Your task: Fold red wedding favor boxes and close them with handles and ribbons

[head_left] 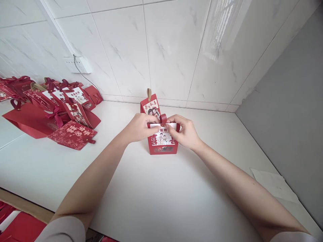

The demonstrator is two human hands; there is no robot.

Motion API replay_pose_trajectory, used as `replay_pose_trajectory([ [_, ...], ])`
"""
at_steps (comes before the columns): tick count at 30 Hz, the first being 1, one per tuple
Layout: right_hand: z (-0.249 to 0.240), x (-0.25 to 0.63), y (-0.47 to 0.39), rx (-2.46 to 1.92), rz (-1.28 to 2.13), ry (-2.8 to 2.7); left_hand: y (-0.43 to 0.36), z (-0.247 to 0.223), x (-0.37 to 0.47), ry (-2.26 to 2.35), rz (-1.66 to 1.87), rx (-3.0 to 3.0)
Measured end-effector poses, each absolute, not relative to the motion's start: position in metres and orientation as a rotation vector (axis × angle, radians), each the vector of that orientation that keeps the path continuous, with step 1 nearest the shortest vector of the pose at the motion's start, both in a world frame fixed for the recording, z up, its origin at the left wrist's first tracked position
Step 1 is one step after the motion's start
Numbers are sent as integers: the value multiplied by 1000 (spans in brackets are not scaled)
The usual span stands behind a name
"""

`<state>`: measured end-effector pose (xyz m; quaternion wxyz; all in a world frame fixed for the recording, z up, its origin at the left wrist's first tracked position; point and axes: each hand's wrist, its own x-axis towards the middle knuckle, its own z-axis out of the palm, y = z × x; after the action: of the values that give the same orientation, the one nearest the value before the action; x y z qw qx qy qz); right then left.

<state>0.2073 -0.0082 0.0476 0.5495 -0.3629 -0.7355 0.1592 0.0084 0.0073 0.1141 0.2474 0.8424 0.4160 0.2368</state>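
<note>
A red and white gift box (163, 149) stands upright on the white table, with a drawn couple and a small window on its front. A dark red strap handle (163, 119) loops up from its top. My left hand (141, 127) pinches the box's top edge on the left of the strap. On the other side, my right hand (184, 131) grips the same top edge, thumb in front and fingers behind. Just behind stands a second red box (150, 105) with a tan loop, its lower part hidden by my left hand and the front box.
Several red gift boxes and bags (73, 97) crowd the table's left side against the tiled wall. A socket (77, 65) with a grey cable is above them. White paper (275, 185) lies at the right edge. More red material (22, 225) shows below the table, bottom left.
</note>
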Motion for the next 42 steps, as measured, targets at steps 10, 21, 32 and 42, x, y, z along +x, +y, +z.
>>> replay_pose_trajectory([
  [10, 41, 206, -7, -848, 441, -1703, 9, 113, 8, 1069, 687, 2248],
  [21, -42, 229, 37, -954, 994, -1527, 58, -14, 13, 1165, 1255, 1577],
  [32, -36, 234, 37, -1003, 870, -1683, 63, -29, 3, 1023, 1183, 1756],
  [42, -34, 237, 39, -1078, 1110, -1657, 65, -27, 4, 1071, 1049, 1687],
])
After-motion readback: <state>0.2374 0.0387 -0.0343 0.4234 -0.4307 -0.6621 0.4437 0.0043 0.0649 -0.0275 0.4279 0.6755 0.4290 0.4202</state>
